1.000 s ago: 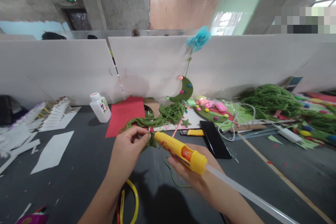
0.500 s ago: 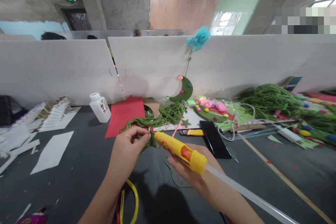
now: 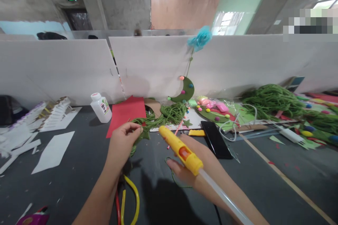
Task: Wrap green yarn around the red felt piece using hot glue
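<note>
My left hand (image 3: 123, 140), just left of the middle, pinches a small green felt piece (image 3: 145, 134) that looks like a star. Part of it is hidden behind my fingers. A yellow hot glue gun (image 3: 182, 149) lies in my right hand (image 3: 204, 163), its nozzle tilted up to the left and apart from the felt. A long translucent glue stick (image 3: 221, 191) sticks out of its back end. Beyond my hands lies a bundle of green yarn (image 3: 173, 112), with another green felt star (image 3: 187, 123) beside it.
Red felt (image 3: 126, 112) and a white bottle (image 3: 101, 108) stand back left. A black phone (image 3: 216, 140) and a yellow cutter (image 3: 196, 133) lie right. Pliers with yellow and red handles (image 3: 136, 197) are near my left forearm. A felt moon (image 3: 185, 91) hangs by the white partition (image 3: 148, 63).
My left hand has moved slightly left with the felt piece. The glue gun has drawn back from it, opening a gap between nozzle and felt.
</note>
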A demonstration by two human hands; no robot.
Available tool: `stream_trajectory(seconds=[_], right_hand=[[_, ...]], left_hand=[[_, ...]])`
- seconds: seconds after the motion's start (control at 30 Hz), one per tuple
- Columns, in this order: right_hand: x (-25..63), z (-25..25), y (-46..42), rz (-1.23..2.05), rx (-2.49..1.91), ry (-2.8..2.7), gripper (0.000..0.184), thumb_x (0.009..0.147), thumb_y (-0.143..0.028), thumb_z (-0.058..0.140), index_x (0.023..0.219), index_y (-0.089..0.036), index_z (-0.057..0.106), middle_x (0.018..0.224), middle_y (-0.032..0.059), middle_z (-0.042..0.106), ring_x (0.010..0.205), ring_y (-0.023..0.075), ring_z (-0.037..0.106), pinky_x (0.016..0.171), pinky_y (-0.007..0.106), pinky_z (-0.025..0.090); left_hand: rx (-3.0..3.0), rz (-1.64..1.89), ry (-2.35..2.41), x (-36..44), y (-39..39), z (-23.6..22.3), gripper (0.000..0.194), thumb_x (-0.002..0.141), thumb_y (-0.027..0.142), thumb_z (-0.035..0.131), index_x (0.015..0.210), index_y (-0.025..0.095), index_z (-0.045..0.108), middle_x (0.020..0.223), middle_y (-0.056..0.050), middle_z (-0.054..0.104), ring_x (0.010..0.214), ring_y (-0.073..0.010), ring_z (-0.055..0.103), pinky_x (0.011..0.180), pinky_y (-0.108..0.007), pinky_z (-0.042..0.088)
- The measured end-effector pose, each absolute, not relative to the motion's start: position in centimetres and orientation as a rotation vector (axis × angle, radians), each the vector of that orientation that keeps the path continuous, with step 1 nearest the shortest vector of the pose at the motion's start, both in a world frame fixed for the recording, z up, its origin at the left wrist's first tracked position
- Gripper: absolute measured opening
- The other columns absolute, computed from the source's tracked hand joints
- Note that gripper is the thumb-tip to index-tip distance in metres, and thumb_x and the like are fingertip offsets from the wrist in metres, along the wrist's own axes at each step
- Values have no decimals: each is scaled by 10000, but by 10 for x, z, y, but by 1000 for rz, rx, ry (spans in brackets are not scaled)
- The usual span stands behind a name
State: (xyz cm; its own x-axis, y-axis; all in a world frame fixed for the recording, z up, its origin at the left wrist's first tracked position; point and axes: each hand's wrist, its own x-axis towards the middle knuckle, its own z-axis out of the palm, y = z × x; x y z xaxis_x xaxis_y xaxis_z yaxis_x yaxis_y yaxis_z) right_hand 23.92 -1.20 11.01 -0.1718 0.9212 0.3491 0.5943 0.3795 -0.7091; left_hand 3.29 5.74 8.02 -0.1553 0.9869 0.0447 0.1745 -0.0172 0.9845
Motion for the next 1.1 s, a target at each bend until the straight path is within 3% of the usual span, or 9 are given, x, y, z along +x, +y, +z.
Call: stream_trajectory(seconds=[0.23,0.43,0.53,0.63,0.67,0.77,0.9,1.0,1.1], right_hand=[[220,74,1,512,-1497,-2643,252,717,-233,669,951,-162,605,1023,91,624,797,232,640,652,304,474],[208,31,16,525,-1547,-2638,388,643,-306,799,941,-105,654,988,158,660,824,320,655,683,380,498],[209,48,14,514,-1542,-2520,349,671,-328,801,913,-133,640,963,126,655,861,299,630,728,369,483],[210,75,8,506,-1577,-2287,114,904,-275,557,903,-165,587,868,58,630,763,189,595,680,286,455],[209,82,6,545,-1568,-2158,115,918,-240,511,837,-177,562,806,33,609,714,163,574,647,261,441],[208,92,3,808,-1418,-1666,143,836,-224,565,705,-197,518,676,-17,542,606,133,497,571,243,385],[206,85,5,1091,-1241,-1313,90,713,-253,658,724,-188,597,678,-21,535,606,135,453,582,262,363],[208,83,6,1182,-1178,-1198,136,714,-282,657,668,-196,563,650,-31,512,613,132,462,593,261,375],[211,87,4,1230,-1139,-1143,148,735,-285,627,661,-202,529,645,-30,544,629,133,524,639,267,424]], left_hand=[[1189,1354,1430,25,69,75,225,647,344,748,751,153,690,670,8,640,616,-125,536,590,-231,400],[1227,1275,1325,45,58,75,173,658,329,735,705,169,686,619,18,635,553,-109,513,535,-221,390],[1258,1254,1314,50,54,76,166,682,336,715,710,177,679,616,20,634,549,-113,515,532,-225,394],[1314,1254,1348,53,49,78,151,706,333,695,718,184,672,637,14,641,582,-132,532,565,-243,413],[1340,1256,1366,56,46,79,143,715,329,686,724,187,672,640,12,639,588,-140,534,572,-252,415],[1431,1286,1429,65,37,82,109,739,305,652,739,198,672,659,5,636,601,-161,537,599,-282,416],[1585,1352,1439,79,23,85,64,736,234,614,726,210,672,755,-15,665,726,-187,586,707,-297,421],[1642,1350,1410,83,18,86,79,734,219,598,717,211,675,773,-21,675,768,-191,599,745,-295,425],[1612,1286,1406,82,17,88,90,740,251,606,696,209,671,724,-15,663,660,-176,574,648,-289,430]])
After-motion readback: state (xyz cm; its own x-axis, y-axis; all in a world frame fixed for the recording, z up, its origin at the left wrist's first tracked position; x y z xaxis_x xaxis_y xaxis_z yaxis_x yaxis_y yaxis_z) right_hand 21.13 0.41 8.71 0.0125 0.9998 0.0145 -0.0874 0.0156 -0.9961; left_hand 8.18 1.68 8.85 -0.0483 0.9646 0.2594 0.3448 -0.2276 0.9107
